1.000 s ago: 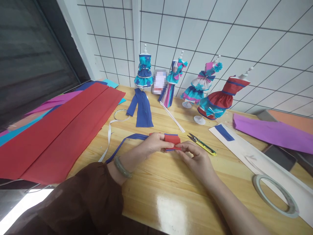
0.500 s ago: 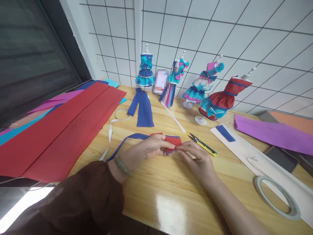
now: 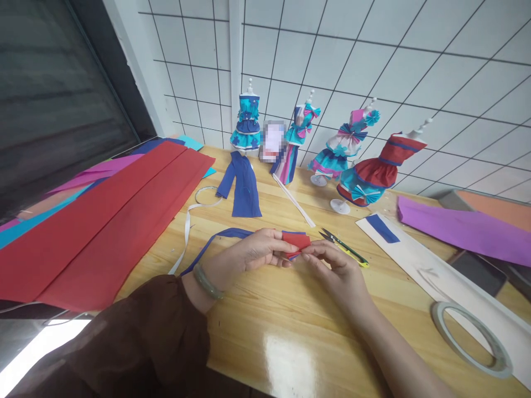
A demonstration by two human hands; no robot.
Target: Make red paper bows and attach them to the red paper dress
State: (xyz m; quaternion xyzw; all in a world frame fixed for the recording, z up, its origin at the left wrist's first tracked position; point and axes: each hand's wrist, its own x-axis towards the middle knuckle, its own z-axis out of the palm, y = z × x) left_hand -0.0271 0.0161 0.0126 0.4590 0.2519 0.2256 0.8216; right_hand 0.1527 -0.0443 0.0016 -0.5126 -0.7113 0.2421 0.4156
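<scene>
Between my two hands is a small red piece with blue edges (image 3: pixel 295 239), folded paper or fabric; I cannot tell which. My left hand (image 3: pixel 265 249) pinches its left side, thumb on top and fingers beneath. The fingertips of my right hand (image 3: pixel 332 264) pinch its lower right edge. A long blue strip (image 3: pixel 224 232) curves over the table behind my left wrist. Just beyond my right hand lie thread snips (image 3: pixel 344 247) with dark blades and a yellow handle.
Large red sheets (image 3: pixel 124 221) cover the left side. Blue pieces (image 3: pixel 245 188) and a thin white strip (image 3: pixel 293 200) lie ahead. Several dressed mini mannequins, one in a red dress (image 3: pixel 379 166), stand at the wall. A tape roll (image 3: pixel 440 326) rests on a white sheet (image 3: pixel 418 271) at right.
The lower edge of the red piece now looks gathered between my fingertips, where it was flatter before. Both hands stay in nearly the same place; the view has tilted slightly.
</scene>
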